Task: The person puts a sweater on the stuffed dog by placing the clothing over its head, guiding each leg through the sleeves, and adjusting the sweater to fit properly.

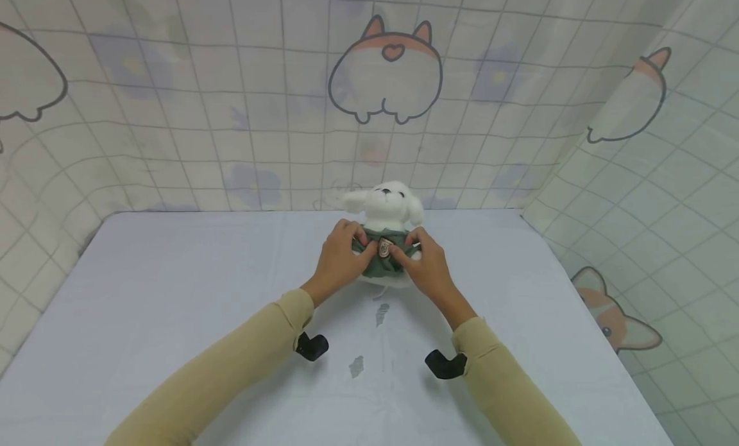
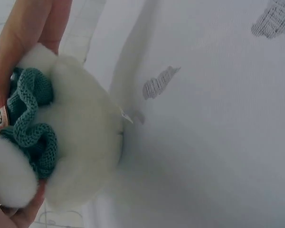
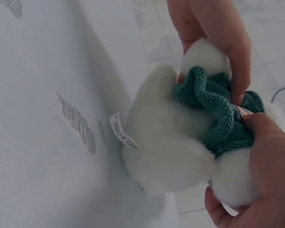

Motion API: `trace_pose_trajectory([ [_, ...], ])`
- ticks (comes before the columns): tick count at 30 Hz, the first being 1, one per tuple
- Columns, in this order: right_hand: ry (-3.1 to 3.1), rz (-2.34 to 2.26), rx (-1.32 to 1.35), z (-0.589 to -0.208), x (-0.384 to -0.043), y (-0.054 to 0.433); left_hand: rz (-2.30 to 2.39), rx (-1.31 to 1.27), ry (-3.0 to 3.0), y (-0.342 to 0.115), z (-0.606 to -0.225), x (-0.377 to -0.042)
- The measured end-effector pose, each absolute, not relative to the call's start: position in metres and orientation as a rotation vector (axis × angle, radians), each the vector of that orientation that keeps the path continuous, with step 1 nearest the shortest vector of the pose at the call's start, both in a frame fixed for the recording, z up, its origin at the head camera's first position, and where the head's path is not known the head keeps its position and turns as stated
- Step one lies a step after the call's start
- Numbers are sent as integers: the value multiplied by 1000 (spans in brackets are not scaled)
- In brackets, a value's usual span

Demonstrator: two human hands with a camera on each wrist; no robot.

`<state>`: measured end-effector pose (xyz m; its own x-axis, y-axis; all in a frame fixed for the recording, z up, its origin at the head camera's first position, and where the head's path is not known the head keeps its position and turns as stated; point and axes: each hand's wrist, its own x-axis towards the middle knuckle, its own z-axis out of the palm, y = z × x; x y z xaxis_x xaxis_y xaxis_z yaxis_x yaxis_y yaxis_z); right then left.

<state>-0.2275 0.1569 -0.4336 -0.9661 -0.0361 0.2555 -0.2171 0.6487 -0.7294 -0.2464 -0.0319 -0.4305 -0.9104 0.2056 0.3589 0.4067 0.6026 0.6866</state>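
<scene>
A white plush dog (image 1: 385, 205) in a green knitted sweater (image 1: 381, 266) is held at the back of the table, its face toward me. My left hand (image 1: 339, 257) grips its left-hand side in the head view, thumb on the sweater front. From the other side my right hand (image 1: 428, 266) grips it the same way, thumb beside a small brown patch (image 1: 385, 247) on the chest. Both wrist views show the sweater bunched in ruffles above the round white bottom. A white label (image 3: 121, 130) printed "MADE IN CHINA" sticks out from the base.
The table (image 1: 190, 292) has a pale cloth with grey marks (image 1: 356, 367) between my forearms. Behind it hangs a gridded curtain (image 1: 277, 99) with cartoon animals, which also runs along both sides. A black camera mount (image 1: 446, 364) juts inward from each wrist.
</scene>
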Motion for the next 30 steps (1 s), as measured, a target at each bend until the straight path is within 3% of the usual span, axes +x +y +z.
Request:
trace_pose_trajectory([
  [9, -2657, 1197, 230, -432, -227, 158, -882, -545, -2473, -26, -429, -239],
  [21, -2657, 1203, 295, -431, -227, 163, -799, -653, -2435, -26, -431, -238],
  [30, -2671, 1175, 284, -436, -229, 164, -1346, -691, -2579, -26, -428, -244],
])
